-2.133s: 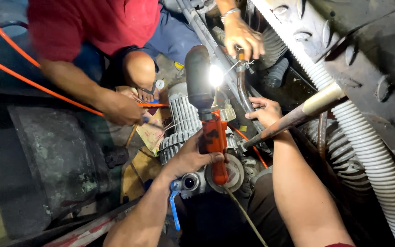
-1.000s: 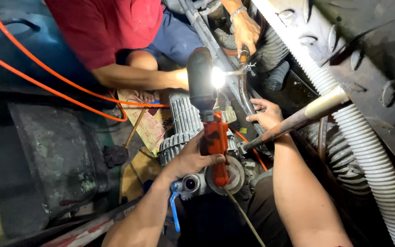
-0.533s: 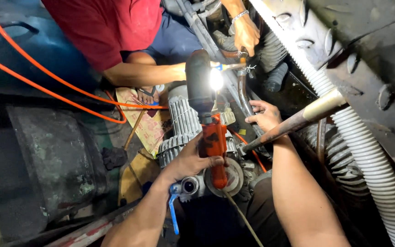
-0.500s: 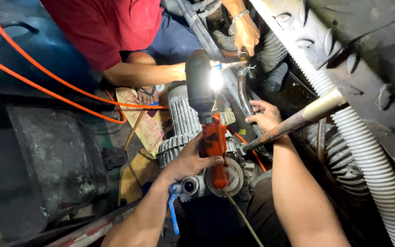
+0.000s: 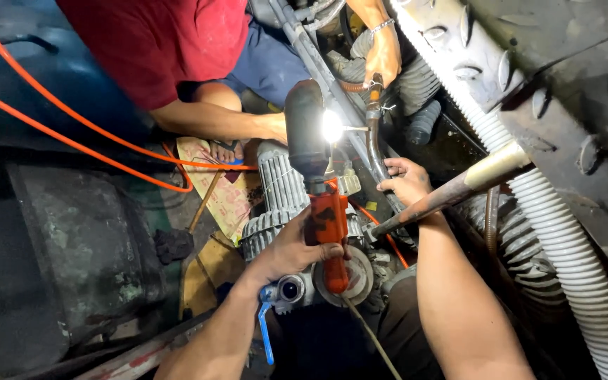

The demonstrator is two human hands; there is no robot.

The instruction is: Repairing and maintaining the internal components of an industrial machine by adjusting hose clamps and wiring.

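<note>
In a dark machine bay, the left hand [image 5: 291,248] grips an orange torch [image 5: 328,229] lighting pipework the right hand [image 5: 406,181] clasps.

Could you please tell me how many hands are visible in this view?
3 for certain. The wearer's left hand grips the orange-handled work light; the right hand rests beside a dark curved pipe. A co-worker's hand holds that pipe's top; their other hand is hidden.

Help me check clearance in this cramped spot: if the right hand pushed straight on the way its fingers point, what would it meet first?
Probably the curved dark pipe that the right hand already reaches toward, up and left; depth is unclear.
</note>
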